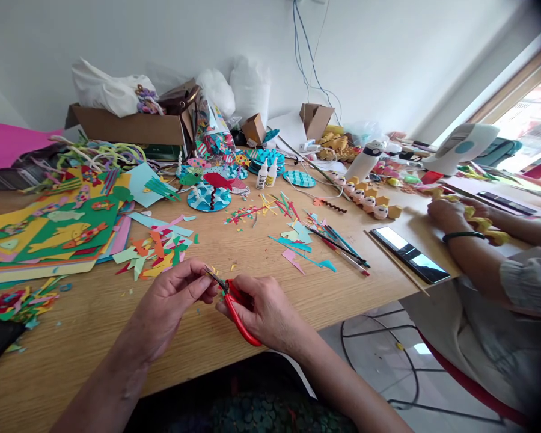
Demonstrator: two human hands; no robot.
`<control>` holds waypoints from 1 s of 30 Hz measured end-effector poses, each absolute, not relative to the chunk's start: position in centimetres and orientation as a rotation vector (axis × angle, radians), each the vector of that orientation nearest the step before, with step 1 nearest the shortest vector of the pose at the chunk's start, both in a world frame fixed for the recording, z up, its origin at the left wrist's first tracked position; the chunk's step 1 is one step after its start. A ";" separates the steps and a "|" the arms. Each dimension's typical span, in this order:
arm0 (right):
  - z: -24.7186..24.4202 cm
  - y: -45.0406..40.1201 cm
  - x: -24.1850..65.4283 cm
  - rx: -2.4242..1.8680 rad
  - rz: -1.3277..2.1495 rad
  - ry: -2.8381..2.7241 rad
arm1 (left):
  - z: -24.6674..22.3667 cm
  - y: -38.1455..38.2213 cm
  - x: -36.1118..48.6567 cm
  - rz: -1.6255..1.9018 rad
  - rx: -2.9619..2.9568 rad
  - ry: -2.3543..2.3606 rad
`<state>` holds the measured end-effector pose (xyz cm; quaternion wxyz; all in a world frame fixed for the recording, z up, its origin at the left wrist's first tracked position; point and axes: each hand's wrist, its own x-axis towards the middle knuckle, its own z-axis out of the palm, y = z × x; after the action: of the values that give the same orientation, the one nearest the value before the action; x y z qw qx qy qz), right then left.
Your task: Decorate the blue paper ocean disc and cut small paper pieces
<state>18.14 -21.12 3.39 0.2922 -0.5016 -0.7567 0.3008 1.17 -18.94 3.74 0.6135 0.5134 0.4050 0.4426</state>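
Note:
My right hand [265, 310] is wrapped round a pair of red-handled scissors [243, 325], with the blades pointing left toward my other hand. My left hand [175, 300] is closed in a pinch right at the blade tips. Whatever lies between those fingertips is too small to make out. Tiny yellow snippets [233, 266] lie on the table just beyond the scissors. A heap of coloured paper scraps [157, 246] is spread beyond my left hand, and more light blue and pink scraps [297, 237] lie past my right hand.
Coloured sheets with paper fish [67, 225] cover the left. Behind stand blue disc models [210, 197] and small glue bottles [262, 175]. Pencils [342, 245], a wooden stick [397, 263] and a phone [408, 254] lie right. Another person's hands [453, 218] hold a yellow bumpy strip.

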 end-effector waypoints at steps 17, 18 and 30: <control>3.0 -21.2 18.4 -1.345 0.806 -2.004 | 3.8 -19.0 0.9 1.051 1.130 1.006; 3.0 -21.2 18.4 -1.347 0.805 -2.006 | 3.7 -19.0 0.8 1.051 1.128 1.006; 2.8 -21.1 18.4 -1.351 0.800 -2.036 | 3.7 -19.0 0.4 1.048 1.129 1.011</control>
<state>18.37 -21.11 2.78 0.2814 -0.5041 -0.7599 0.2987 0.43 -18.99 3.72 0.6047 0.4878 0.4372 0.4531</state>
